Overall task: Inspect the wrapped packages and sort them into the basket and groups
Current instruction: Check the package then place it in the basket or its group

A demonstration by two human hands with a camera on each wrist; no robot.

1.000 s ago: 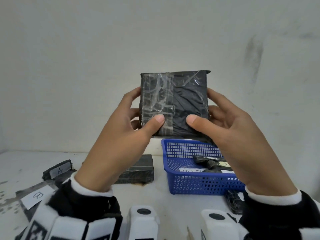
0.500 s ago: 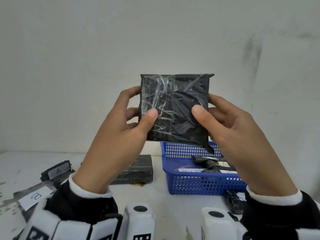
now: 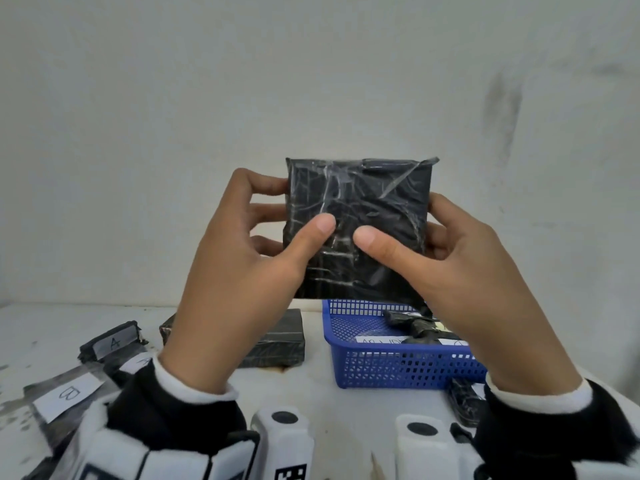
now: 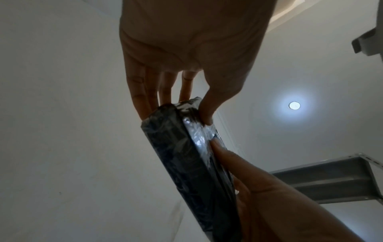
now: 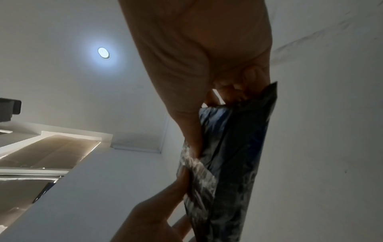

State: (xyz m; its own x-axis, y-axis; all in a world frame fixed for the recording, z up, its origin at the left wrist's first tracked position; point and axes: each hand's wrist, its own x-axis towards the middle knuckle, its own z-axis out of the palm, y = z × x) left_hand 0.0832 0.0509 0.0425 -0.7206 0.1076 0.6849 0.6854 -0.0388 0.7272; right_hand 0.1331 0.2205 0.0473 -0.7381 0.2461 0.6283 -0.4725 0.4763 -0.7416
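A flat square package wrapped in black plastic and clear tape is held upright in front of the wall, above the blue basket. My left hand pinches its left side, thumb on the near face and fingers behind. My right hand pinches the right side the same way. In the left wrist view the package shows edge-on between thumb and fingers of the left hand. The right wrist view shows the package edge-on too, held by the right hand.
The blue basket holds a small black wrapped package and paper labels. A black package lies left of the basket. Labelled packages marked A and B lie at the left. Another black package lies in front of the basket's right corner.
The package has tilted and sunk slightly lower in front of the wall. Both thumbs have slid inward on its near face and now lie close together.
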